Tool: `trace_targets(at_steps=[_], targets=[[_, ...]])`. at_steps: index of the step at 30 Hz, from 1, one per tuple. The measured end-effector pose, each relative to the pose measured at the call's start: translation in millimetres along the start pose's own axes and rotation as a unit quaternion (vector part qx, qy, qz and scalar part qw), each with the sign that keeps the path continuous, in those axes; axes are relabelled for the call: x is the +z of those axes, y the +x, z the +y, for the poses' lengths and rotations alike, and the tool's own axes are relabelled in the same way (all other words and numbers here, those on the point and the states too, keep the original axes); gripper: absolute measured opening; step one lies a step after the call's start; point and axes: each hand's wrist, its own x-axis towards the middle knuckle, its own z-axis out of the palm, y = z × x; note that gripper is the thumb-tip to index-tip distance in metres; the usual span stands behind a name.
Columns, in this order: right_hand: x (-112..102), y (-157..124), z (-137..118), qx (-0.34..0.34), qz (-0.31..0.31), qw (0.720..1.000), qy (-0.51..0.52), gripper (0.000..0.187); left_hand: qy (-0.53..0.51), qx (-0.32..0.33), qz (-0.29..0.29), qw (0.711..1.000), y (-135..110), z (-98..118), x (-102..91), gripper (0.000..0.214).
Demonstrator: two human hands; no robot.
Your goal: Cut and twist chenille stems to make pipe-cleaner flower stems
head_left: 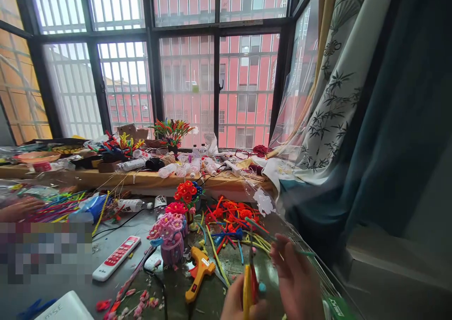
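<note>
My left hand (233, 305) sits at the bottom edge, closed around a yellow-handled tool (246, 289) with a red part, held upright. My right hand (297, 282) is beside it, fingers pinched on a thin green pipe cleaner (268, 235) that slants across above the table. Just beyond both hands lies a heap of red, orange, blue and yellow pipe cleaners (231, 219). A small light blue ball (262, 287) shows between the hands.
An orange glue gun (199, 270), a pink pipe-cleaner flower pot (170, 240), red flowers (187, 191) and a white remote (116, 258) lie on the dark table. Another person's hand (17, 209) rests at far left. Curtains (339, 99) hang close on the right.
</note>
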Motion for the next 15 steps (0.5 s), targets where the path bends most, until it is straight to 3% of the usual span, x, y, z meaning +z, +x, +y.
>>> trace_targets(at_steps=[3,9,15], targets=[[23,8,6,-0.002,-0.022,1.000,-0.009,0.028,-0.119,0.023,0.044,0.992,3,29,-5.1,0.044],[75,26,33,-0.020,-0.157,0.984,-0.086,0.026,-0.080,0.179,0.170,0.966,31,97,-23.1,0.041],[96,39,61,-0.060,-0.240,0.964,-0.100,0.021,-0.083,0.236,0.241,0.938,56,125,-36.0,0.036]])
